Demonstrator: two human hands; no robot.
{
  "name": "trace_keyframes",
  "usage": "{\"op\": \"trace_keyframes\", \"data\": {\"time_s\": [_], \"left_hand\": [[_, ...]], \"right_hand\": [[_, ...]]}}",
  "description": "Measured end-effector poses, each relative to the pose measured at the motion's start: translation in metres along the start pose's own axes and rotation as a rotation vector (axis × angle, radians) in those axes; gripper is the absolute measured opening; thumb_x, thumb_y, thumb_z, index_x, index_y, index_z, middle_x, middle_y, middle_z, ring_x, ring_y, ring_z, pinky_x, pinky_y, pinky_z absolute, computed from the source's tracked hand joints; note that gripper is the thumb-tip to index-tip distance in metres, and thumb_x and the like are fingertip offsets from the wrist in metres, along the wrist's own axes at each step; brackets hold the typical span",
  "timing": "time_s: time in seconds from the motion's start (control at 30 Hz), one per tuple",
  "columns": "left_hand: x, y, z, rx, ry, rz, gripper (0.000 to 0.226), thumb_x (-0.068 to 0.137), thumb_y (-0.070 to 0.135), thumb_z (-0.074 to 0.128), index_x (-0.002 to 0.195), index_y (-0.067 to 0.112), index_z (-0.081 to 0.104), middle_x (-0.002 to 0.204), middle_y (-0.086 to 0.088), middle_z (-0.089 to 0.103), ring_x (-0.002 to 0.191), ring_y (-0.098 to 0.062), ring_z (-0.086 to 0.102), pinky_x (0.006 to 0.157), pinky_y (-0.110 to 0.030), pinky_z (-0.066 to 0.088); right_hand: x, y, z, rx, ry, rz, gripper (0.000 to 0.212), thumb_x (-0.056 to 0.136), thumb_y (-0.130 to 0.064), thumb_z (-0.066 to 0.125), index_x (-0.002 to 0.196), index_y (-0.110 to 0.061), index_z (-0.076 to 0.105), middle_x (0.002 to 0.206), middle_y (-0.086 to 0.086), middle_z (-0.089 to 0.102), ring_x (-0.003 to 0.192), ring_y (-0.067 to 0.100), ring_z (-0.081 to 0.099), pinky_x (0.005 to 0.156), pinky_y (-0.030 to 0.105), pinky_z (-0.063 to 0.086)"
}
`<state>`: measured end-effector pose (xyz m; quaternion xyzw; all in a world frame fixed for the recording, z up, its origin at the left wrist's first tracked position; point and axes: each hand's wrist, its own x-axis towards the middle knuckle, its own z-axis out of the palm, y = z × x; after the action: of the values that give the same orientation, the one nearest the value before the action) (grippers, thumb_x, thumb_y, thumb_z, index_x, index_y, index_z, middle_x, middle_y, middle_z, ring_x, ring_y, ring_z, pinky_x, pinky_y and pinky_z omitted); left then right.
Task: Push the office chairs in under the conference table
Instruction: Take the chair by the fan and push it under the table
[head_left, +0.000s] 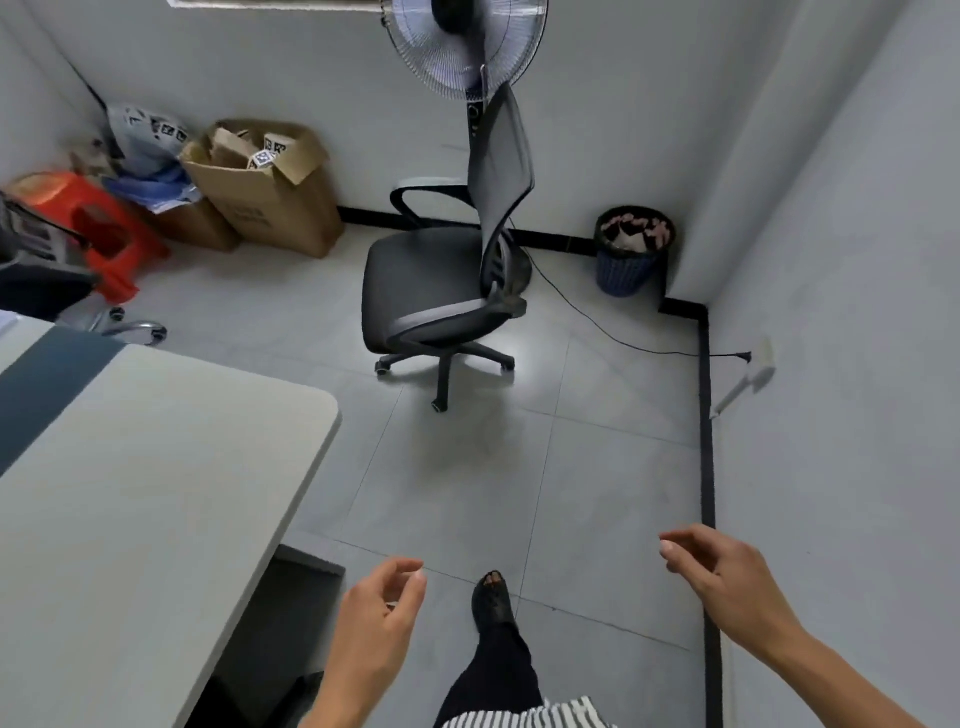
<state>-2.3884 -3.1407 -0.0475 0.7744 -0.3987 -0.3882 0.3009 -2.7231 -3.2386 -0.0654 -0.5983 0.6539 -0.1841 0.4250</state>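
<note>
A black office chair (423, 280) with a mesh back stands on the tiled floor ahead, well apart from the table, its seat facing left. The white conference table (145, 467) fills the lower left, its rounded corner pointing toward the chair. At the far left edge, part of a second chair (36, 280) shows beside the table, with its chrome base visible. My left hand (379, 618) and my right hand (722, 571) hang low in front of me, fingers loosely curled, holding nothing. Both are far short of the black chair.
A standing fan (467, 47) rises right behind the chair; its cable (597, 322) runs across the floor to a wall socket on the right. A waste bin (631, 252) sits in the corner. Cardboard boxes (265, 192) and a red stool (98, 228) line the back left wall.
</note>
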Motion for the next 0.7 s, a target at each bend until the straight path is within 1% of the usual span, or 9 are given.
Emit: {"op": "trace_keyframes", "data": {"time_s": [0.07, 0.17, 0.27, 0.4, 0.53, 0.6, 0.7], "left_hand": [[0.05, 0.029, -0.001, 0.03, -0.042, 0.053, 0.009, 0.087, 0.031, 0.06, 0.094, 0.031, 0.066, 0.084, 0.009, 0.071, 0.083, -0.004, 0.066, 0.075, -0.024, 0.054], [0.121, 0.085, -0.001, 0.06, -0.085, 0.159, 0.007, 0.087, 0.028, 0.061, 0.092, 0.029, 0.066, 0.08, 0.01, 0.071, 0.077, 0.002, 0.064, 0.066, -0.016, 0.05], [0.183, 0.138, 0.006, 0.085, -0.144, 0.236, 0.006, 0.087, 0.023, 0.062, 0.088, 0.026, 0.068, 0.075, 0.008, 0.07, 0.072, 0.0, 0.063, 0.061, -0.013, 0.048], [0.257, 0.195, 0.029, 0.08, -0.188, 0.277, 0.008, 0.088, 0.023, 0.061, 0.089, 0.024, 0.069, 0.078, 0.008, 0.071, 0.075, 0.0, 0.064, 0.062, -0.01, 0.048], [0.327, 0.235, 0.064, 0.069, -0.177, 0.259, 0.008, 0.087, 0.023, 0.062, 0.087, 0.026, 0.069, 0.078, 0.006, 0.071, 0.075, -0.004, 0.065, 0.062, -0.014, 0.048], [0.363, 0.259, 0.08, 0.072, -0.163, 0.258, 0.008, 0.087, 0.023, 0.061, 0.088, 0.026, 0.069, 0.077, 0.007, 0.071, 0.075, -0.003, 0.064, 0.064, -0.015, 0.048], [0.415, 0.303, 0.095, 0.069, -0.112, 0.256, 0.009, 0.087, 0.023, 0.06, 0.088, 0.026, 0.068, 0.073, 0.007, 0.071, 0.073, -0.004, 0.064, 0.065, -0.021, 0.05]], "right_hand": [[0.035, -0.017, -0.011, 0.016, 0.053, 0.016, 0.006, 0.085, -0.029, 0.067, 0.084, -0.034, 0.07, 0.078, -0.02, 0.072, 0.076, 0.006, 0.069, 0.076, 0.036, 0.057], [0.083, -0.049, -0.03, 0.048, 0.135, 0.019, 0.004, 0.086, -0.029, 0.066, 0.086, -0.031, 0.07, 0.078, -0.012, 0.073, 0.077, 0.007, 0.069, 0.076, 0.034, 0.056], [0.123, -0.067, -0.045, 0.088, 0.192, 0.031, 0.006, 0.086, -0.029, 0.066, 0.09, -0.029, 0.071, 0.08, -0.011, 0.073, 0.078, 0.007, 0.069, 0.075, 0.029, 0.055], [0.178, -0.068, -0.065, 0.128, 0.239, 0.094, 0.006, 0.085, -0.028, 0.067, 0.088, -0.032, 0.07, 0.08, -0.014, 0.073, 0.077, 0.009, 0.07, 0.075, 0.032, 0.055], [0.247, -0.057, -0.092, 0.148, 0.252, 0.157, 0.007, 0.084, -0.026, 0.068, 0.086, -0.033, 0.07, 0.081, -0.011, 0.074, 0.077, 0.009, 0.07, 0.077, 0.036, 0.057], [0.292, -0.055, -0.111, 0.146, 0.245, 0.163, 0.008, 0.084, -0.025, 0.068, 0.084, -0.033, 0.069, 0.079, -0.01, 0.074, 0.076, 0.01, 0.07, 0.077, 0.037, 0.057], [0.364, -0.063, -0.145, 0.126, 0.207, 0.156, 0.013, 0.085, -0.023, 0.067, 0.082, -0.035, 0.067, 0.08, -0.009, 0.073, 0.077, 0.013, 0.07, 0.076, 0.036, 0.056]]}}
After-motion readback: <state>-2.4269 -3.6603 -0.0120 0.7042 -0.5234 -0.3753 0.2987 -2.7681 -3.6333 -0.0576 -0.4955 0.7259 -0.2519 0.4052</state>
